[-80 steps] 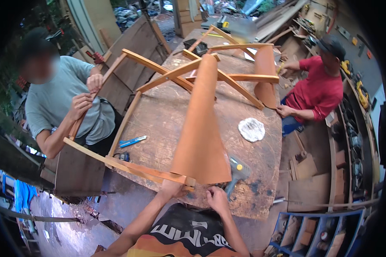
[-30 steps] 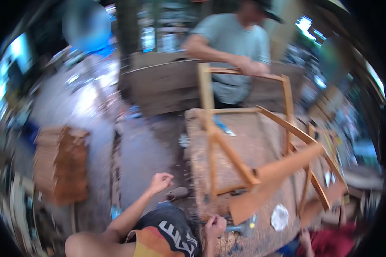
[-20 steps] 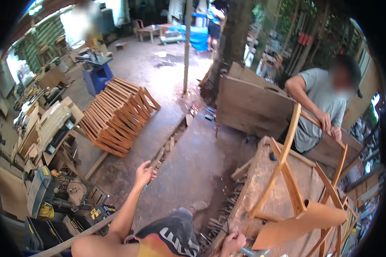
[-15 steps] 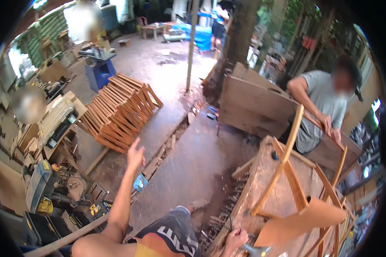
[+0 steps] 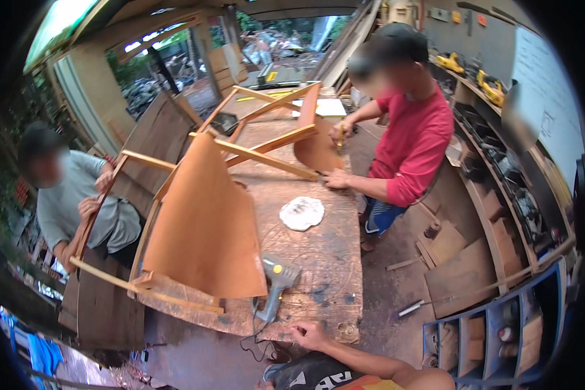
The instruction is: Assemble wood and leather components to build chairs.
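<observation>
R hand (image 5: 311,335) by table's (image 5: 331,257) near edge — fingers loosely bent, slightly apart; L hand out of view, can't tell fingers. Heat gun (image 5: 282,275) on table nr R hand, beside tan sheet (image 5: 201,224).

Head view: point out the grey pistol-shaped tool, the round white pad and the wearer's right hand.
Grey pistol-shaped tool (image 5: 283,276): head view, on its body.
Round white pad (image 5: 301,214): head view, middle of its upper face.
Right hand (image 5: 311,335): head view, middle of the hand.
</observation>
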Tool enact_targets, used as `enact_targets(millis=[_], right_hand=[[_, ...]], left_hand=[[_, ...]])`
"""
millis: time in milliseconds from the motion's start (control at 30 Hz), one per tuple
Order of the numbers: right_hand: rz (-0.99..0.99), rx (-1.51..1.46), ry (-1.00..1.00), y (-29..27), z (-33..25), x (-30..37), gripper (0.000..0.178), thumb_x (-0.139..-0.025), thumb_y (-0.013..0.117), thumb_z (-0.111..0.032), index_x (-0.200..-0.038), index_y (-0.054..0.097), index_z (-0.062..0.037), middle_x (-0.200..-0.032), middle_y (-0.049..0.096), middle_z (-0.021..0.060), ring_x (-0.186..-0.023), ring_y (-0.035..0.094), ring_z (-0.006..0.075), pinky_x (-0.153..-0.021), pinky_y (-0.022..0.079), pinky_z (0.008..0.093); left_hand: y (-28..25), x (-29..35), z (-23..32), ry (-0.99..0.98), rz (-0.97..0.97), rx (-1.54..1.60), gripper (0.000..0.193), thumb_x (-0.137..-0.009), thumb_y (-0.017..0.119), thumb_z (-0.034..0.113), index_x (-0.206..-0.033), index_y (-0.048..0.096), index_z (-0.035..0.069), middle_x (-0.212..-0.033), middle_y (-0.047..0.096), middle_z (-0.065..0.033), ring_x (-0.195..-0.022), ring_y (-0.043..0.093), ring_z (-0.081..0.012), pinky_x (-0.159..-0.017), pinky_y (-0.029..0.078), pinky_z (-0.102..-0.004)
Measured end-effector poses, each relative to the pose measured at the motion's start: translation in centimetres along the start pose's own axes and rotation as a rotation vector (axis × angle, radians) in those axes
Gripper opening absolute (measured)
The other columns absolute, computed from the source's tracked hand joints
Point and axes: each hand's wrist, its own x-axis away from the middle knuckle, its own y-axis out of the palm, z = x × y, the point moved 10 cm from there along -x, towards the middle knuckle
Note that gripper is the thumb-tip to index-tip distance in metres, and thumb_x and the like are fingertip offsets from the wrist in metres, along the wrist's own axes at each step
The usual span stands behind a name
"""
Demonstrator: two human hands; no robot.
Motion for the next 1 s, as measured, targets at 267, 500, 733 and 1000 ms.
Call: enact_targets(millis=[267,500,733,1000], right_hand=[[0.29,0.553,-0.06,-9.0,2.3,0.2,0.018,-0.075,0.065,-0.011,-0.091,0.068,-0.0065,-0.093,0.062,0.011,-0.096,0.058,0.0302,-0.083,0.046,0.0402],[0.242,0.678,-0.056,-8.2,2.6,-0.6,0.028,-0.08,0.062,-0.016,-0.105,0.064,-0.0026,-0.123,0.051,0.0223,-0.125,0.042,0.0388,-0.107,0.031,0.0525],[0.167,0.75,-0.006,-8.4,2.9,-1.4,0.034,-0.083,0.059,-0.019,-0.113,0.063,-0.0053,-0.135,0.048,0.0208,-0.132,0.039,0.0366,-0.109,0.028,0.0523],[0.143,0.751,0.004,-8.1,3.3,-1.6,0.037,-0.082,0.059,-0.02,-0.116,0.062,-0.0057,-0.137,0.048,0.0199,-0.133,0.039,0.0353,-0.11,0.026,0.0521]], left_hand=[[8.3,9.0,-7.2,-0.37,-0.312,0.057,0.021,-0.091,0.054,0.019,-0.074,0.056,0.006,-0.057,0.051,-0.0058,-0.046,0.047,-0.017,-0.041,0.036,-0.035],[5.9,6.4,-3.4,-0.416,-0.255,0.185,0.027,-0.093,0.05,0.021,-0.071,0.056,0.009,-0.054,0.05,-0.0043,-0.045,0.047,-0.0156,-0.039,0.035,-0.0346],[6.8,6.2,-0.4,-0.405,-0.314,0.093,0.024,-0.092,0.052,0.023,-0.074,0.057,0.008,-0.058,0.052,-0.0052,-0.049,0.049,-0.0166,-0.043,0.037,-0.0351],[8.2,8.8,1.5,-0.409,-0.387,-0.005,0.023,-0.09,0.054,0.025,-0.077,0.059,0.007,-0.062,0.055,-0.0062,-0.054,0.052,-0.0178,-0.048,0.039,-0.0357]])
